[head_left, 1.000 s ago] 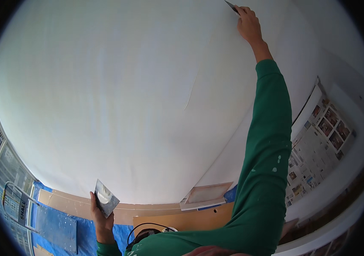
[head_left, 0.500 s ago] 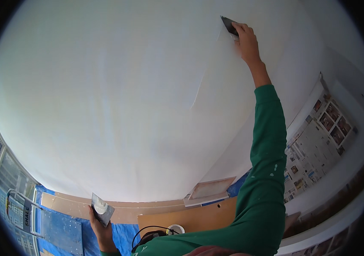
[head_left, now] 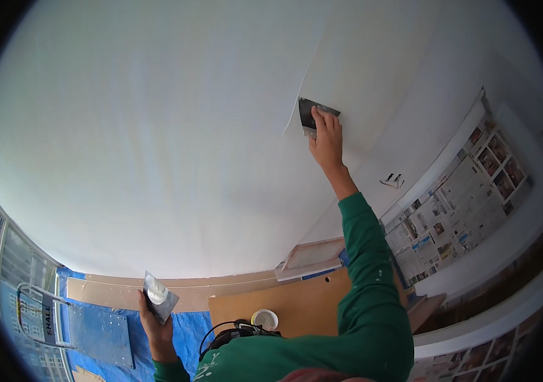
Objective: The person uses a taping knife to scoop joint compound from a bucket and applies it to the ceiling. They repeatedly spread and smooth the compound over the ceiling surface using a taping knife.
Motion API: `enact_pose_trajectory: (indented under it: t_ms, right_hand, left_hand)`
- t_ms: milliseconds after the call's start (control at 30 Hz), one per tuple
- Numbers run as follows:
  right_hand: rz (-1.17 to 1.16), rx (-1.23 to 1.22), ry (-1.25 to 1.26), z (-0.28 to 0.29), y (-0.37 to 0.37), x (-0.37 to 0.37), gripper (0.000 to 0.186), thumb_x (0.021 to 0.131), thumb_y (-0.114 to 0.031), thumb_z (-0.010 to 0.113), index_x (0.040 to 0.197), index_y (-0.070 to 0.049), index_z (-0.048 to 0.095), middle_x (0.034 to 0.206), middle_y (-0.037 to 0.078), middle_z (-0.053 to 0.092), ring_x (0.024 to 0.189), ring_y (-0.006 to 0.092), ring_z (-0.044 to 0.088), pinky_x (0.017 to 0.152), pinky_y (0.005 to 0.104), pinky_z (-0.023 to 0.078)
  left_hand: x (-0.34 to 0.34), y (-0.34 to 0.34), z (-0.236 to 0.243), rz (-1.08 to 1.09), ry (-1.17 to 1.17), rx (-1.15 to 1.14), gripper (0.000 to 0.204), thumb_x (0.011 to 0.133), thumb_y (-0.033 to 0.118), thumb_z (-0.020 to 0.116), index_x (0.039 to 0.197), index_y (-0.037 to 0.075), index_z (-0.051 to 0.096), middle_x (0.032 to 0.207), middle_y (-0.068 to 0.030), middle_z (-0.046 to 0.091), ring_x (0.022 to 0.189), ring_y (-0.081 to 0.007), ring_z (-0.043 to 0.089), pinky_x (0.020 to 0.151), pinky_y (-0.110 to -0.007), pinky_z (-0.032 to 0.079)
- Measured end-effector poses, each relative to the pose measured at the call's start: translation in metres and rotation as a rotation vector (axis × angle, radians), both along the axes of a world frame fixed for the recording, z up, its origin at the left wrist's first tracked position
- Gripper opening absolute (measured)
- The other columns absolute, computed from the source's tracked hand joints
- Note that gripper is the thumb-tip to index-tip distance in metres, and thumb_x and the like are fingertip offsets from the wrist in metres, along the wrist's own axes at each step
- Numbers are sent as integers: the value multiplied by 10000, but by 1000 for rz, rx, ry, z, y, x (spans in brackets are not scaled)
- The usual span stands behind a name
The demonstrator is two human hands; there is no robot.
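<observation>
My right hand (head_left: 326, 143) grips a dark, wide putty blade (head_left: 307, 116), which lies against the white wall (head_left: 176, 140) at upper right of centre. A thin raised white line (head_left: 313, 57) runs up the wall beside the blade's left edge. Low on the left, my left hand (head_left: 155, 328) holds a metal filling blade (head_left: 166, 307) with a smear of white compound (head_left: 157, 290) on its face. My right arm, in a paint-spotted green sleeve, reaches up from the lower edge.
A window (head_left: 4, 267) and a metal step platform (head_left: 99, 334) stand at left. Blue sheeting (head_left: 182, 337), a brown board (head_left: 246, 307) and a white pot (head_left: 264, 318) lie below. At right are a newspaper-covered surface (head_left: 450, 210), a sill and loose wires (head_left: 392, 180) from the wall.
My right hand with its blade has moved down and to the left along the white line. My left hand stays low, still holding its blade, shifted slightly.
</observation>
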State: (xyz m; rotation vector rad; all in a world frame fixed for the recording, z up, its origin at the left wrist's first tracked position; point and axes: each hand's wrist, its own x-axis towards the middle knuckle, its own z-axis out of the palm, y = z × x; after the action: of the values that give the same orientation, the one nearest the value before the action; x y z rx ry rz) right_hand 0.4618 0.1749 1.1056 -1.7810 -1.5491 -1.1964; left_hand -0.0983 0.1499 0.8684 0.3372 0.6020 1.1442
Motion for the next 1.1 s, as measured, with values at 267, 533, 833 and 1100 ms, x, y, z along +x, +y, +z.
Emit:
enact_pose_trajectory:
  t_ms: [267,533,833,1100]
  right_hand:
    - [-27,-57,157,-115,-4,-15,901,656,31,819,1473,-38,444,1355,127,522,1215,331,506,1040,461,414]
    - [123,29,-28,-26,-34,-15,517,800,83,669,1306,-13,623,1199,91,597,1099,285,571,938,430,460]
    - [238,401,-454,356,24,-31,335,853,57,514,1133,-2,689,1095,171,635,1055,388,582,934,474,494]
    - [80,283,-430,410,49,-9,319,852,66,516,1112,10,691,1096,196,633,1027,399,588,912,484,501]
  left_hand:
    - [-12,-11,0,65,78,-20,423,1036,448,562,1290,115,617,1179,10,668,1033,-134,641,866,-313,505]
    - [-7,-27,13,105,26,38,440,1031,429,577,1317,96,607,1217,-3,668,1075,-137,643,899,-301,506]
    - [-16,-41,-11,251,21,-11,493,1029,447,569,1371,93,572,1290,-16,643,1137,-150,625,922,-313,491]
    - [-10,-44,-20,264,10,-52,430,1026,444,574,1302,116,612,1201,8,671,1083,-136,642,874,-304,493]
